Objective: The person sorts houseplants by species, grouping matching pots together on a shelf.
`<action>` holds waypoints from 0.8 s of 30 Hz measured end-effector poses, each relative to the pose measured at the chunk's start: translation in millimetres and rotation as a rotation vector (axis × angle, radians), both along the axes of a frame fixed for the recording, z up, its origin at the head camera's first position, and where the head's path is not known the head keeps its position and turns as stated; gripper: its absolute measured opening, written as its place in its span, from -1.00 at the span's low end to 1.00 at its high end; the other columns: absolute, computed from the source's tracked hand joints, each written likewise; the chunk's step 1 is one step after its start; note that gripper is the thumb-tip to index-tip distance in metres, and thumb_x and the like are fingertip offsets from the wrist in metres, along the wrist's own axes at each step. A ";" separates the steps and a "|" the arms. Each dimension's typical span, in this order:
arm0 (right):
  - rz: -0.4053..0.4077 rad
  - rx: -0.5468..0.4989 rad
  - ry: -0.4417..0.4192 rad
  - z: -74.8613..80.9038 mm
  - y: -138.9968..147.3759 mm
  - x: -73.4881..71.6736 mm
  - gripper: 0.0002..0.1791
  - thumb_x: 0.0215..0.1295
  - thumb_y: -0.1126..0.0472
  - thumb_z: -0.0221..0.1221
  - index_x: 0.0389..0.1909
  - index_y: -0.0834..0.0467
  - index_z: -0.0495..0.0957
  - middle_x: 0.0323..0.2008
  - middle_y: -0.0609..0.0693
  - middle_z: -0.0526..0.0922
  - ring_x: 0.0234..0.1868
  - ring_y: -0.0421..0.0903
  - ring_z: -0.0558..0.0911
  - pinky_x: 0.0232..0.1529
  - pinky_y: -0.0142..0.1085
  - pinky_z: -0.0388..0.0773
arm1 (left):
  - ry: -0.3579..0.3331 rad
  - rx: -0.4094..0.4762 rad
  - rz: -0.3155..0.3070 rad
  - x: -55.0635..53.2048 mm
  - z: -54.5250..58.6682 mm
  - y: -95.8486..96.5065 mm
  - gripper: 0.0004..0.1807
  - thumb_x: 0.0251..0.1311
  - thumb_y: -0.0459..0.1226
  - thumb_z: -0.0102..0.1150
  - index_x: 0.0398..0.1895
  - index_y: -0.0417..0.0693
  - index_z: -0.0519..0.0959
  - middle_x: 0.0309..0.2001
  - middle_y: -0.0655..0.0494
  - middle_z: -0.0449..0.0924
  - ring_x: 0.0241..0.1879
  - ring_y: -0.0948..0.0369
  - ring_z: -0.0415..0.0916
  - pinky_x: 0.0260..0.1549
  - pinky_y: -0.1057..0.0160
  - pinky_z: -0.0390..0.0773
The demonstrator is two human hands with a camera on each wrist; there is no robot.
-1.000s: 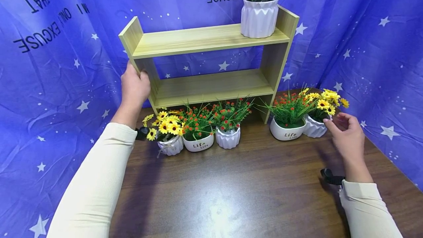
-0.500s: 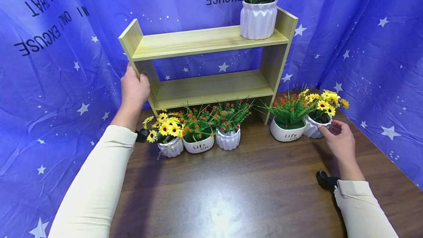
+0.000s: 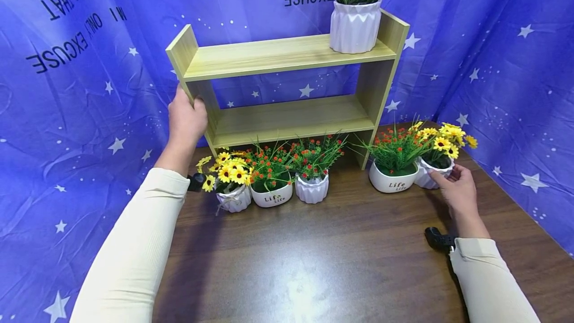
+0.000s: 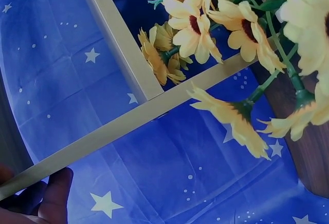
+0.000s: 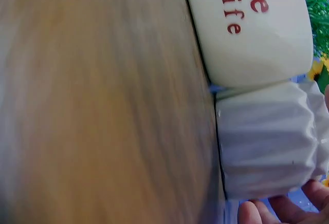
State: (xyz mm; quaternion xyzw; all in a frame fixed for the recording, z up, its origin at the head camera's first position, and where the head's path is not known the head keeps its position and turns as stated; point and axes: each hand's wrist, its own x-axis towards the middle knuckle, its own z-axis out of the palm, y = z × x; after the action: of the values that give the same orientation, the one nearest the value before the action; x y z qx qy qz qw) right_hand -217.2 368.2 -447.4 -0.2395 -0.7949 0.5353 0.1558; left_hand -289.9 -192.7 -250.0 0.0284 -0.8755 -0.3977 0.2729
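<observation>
The back and sides are enclosed by a blue star-printed curtain (image 3: pixel 89 113). In front of it a brown table (image 3: pixel 350 248) is spread, its right edge slanting along the fabric; a broad stretch of wood is left along the near side. Toward the back a two-tier wooden shelf (image 3: pixel 291 113) is stood, both boards bounded by side panels, with room left on the upper one from the left panel to a tall white pot (image 3: pixel 355 29) of yellow sunflowers, placed at the right end. The shelf's left panel is gripped at its edge by the left hand (image 3: pixel 186 118). Well apart from it, at the table's right, a ribbed pot (image 5: pixel 264 142) of yellow flowers is held by the right hand (image 3: pixel 459 193), fingers curved along one side. Just beside it an oval "Life" pot (image 3: pixel 392 183) is filled with red-flowered grass. Across a gap, three more are lined up: a fluted pot (image 3: pixel 312 191) and a second oval pot (image 3: pixel 272 196), both with red blooms, then a twine-tied pot (image 3: pixel 235 201) of yellow flowers.
</observation>
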 end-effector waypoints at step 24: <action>-0.086 -0.010 0.064 -7.7 -9.3 -17.4 -0.03 0.22 0.09 0.30 0.48 0.25 -0.07 0.45 0.22 0.16 0.41 0.07 0.22 0.41 -0.21 0.15 | 0.008 0.002 0.004 -0.1 0.5 2.3 -0.61 0.37 -0.36 -0.15 0.23 -0.20 0.38 0.13 -0.31 0.55 0.16 -0.17 0.49 0.15 -0.11 0.43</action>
State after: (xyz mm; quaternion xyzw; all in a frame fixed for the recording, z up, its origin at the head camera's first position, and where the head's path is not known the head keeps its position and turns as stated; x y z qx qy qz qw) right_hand -234.6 358.9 -455.1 -0.2570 -0.7757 0.5396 0.2027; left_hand -290.0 -190.4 -249.5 0.0287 -0.8739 -0.3983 0.2772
